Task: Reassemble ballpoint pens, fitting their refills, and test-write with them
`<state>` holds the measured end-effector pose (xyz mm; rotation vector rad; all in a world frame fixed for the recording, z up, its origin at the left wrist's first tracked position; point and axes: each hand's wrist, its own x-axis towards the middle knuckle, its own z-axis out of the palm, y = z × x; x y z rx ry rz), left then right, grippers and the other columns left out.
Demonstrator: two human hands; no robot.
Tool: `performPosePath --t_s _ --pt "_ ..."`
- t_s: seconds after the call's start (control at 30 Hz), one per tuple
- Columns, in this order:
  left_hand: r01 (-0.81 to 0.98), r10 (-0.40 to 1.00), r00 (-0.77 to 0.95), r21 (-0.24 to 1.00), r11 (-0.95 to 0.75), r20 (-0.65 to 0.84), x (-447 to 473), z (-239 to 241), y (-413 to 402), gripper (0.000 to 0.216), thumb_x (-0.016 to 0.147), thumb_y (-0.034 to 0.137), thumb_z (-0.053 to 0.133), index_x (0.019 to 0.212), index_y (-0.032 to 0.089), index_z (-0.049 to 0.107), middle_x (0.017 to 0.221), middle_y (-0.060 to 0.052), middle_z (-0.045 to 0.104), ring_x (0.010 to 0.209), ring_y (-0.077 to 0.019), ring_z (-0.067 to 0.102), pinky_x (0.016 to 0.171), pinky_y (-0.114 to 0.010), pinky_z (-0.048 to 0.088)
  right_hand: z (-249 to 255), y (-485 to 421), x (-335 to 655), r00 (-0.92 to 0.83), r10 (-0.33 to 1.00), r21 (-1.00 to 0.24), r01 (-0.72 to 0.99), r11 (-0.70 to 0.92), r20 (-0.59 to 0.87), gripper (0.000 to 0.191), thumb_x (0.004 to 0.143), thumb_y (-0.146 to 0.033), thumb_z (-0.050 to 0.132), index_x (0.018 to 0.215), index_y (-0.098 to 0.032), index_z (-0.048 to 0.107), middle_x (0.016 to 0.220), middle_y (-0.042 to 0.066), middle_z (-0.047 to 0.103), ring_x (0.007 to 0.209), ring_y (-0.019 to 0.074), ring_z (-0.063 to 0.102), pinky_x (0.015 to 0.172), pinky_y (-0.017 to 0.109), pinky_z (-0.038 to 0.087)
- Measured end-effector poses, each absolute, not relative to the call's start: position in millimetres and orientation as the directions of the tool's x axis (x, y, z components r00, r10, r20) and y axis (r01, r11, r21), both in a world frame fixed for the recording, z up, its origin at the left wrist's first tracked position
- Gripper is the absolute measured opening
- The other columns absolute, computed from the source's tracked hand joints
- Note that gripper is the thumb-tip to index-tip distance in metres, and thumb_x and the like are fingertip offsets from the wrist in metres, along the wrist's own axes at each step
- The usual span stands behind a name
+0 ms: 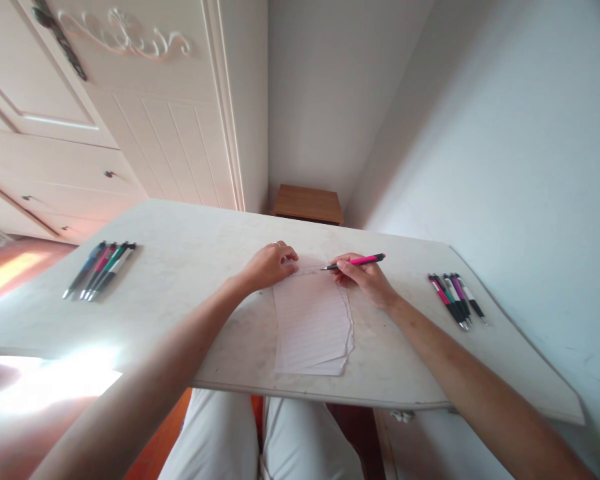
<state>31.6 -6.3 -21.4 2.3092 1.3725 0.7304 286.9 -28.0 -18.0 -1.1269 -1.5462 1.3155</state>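
Lined paper sheets (313, 323) with torn right edges lie stacked in front of me, with faint handwriting along the top. My right hand (363, 277) grips a pink and black pen (363, 261), its tip at the writing near the top of the sheet. Resting at the upper left corner of the paper is my left hand (273, 265), fingers loosely curved and apart, with a ring on one finger. It holds nothing that I can see.
The white table (190, 233) carries a row of several pens (100, 270) at the left and another group of several pens (455, 297) at the right. Beyond the table stand a white cabinet (170, 133) and a small wooden stand (307, 202). A wall (505, 153) borders the right side.
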Motion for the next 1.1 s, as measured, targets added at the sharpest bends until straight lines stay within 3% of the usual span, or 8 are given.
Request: performPosePath --t_s 0.33,0.47,0.7,1.1 --pt "0.703 0.876 0.403 0.522 -0.482 0.266 34.0 -18.3 -8.7 0.02 0.077 0.029 0.059 0.088 0.019 0.072 0.091 -0.007 0.066 0.077 -0.0208 0.062 0.075 -0.033 0.049 -25.9 -31.9 285.6 -0.337 0.922 -0.879 0.36 0.313 0.19 0.034 0.084 -0.048 0.064 0.097 -0.018 0.072 0.088 0.007 0.072 0.078 0.02 0.068 0.068 0.032 0.057" --pt "0.695 0.874 0.403 0.53 -0.486 0.272 33.8 -18.8 -8.8 0.02 0.077 0.03 0.059 0.088 0.019 0.072 0.091 -0.007 0.066 0.076 -0.0209 0.062 0.075 -0.033 0.049 -27.6 -31.4 286.5 -0.316 0.928 -0.879 0.362 0.312 0.2 0.035 0.086 -0.049 0.06 0.095 -0.017 0.07 0.079 0.006 0.07 0.071 0.0187 0.067 0.065 0.031 0.056" --pt "0.705 0.862 0.424 0.496 -0.506 0.277 32.8 -21.1 -7.0 0.021 0.079 0.031 0.058 0.089 0.018 0.072 0.091 -0.008 0.066 0.077 -0.0208 0.061 0.074 -0.032 0.048 -28.4 -28.7 287.2 -0.347 0.916 -0.851 0.402 0.338 0.2 0.032 0.088 -0.047 0.059 0.097 -0.018 0.07 0.088 0.006 0.07 0.077 0.019 0.066 0.068 0.03 0.055" --pt "0.72 0.865 0.425 0.479 -0.501 0.267 33.6 -18.7 -9.0 0.021 0.08 0.03 0.057 0.089 0.018 0.072 0.092 -0.008 0.065 0.08 -0.0212 0.062 0.076 -0.032 0.049 -27.4 -27.5 287.2 -0.359 0.91 -0.851 0.394 0.347 0.205 0.033 0.089 -0.046 0.057 0.094 -0.016 0.071 0.082 0.006 0.069 0.073 0.0176 0.065 0.065 0.029 0.053"
